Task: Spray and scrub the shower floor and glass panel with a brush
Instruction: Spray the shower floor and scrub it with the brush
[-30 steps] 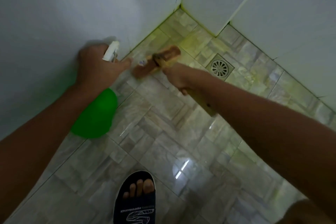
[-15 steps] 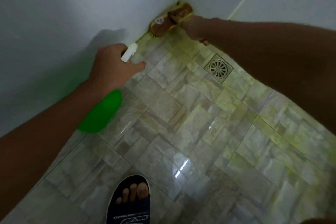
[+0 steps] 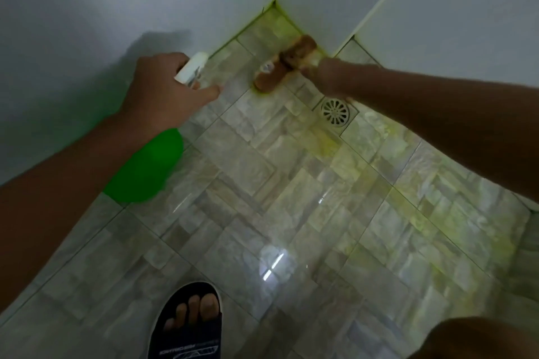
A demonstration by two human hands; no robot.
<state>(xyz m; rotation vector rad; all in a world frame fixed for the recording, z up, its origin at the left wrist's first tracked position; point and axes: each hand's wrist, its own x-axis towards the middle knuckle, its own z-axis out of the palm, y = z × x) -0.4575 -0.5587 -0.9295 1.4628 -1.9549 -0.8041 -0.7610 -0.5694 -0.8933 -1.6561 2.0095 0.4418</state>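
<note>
Green plastic spray bottle point(image 3: 145, 167) hangs from the left hand point(image 3: 163, 96), gripped at its white trigger head; it looks light but likely slick when wet. Right of it the right hand point(image 3: 329, 77) grips the stiff wooden scrub brush point(image 3: 284, 63) by its handle, bristles on the wet floor tiles point(image 3: 248, 172) near the corner, beside the drain point(image 3: 335, 111). Its label and the sandal point(image 3: 186, 329) print are unreadable.

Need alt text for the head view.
A right hand scrubs a brown brush on the tiled shower floor near the corner, beside the drain. The left hand holds a green spray bottle.
</note>
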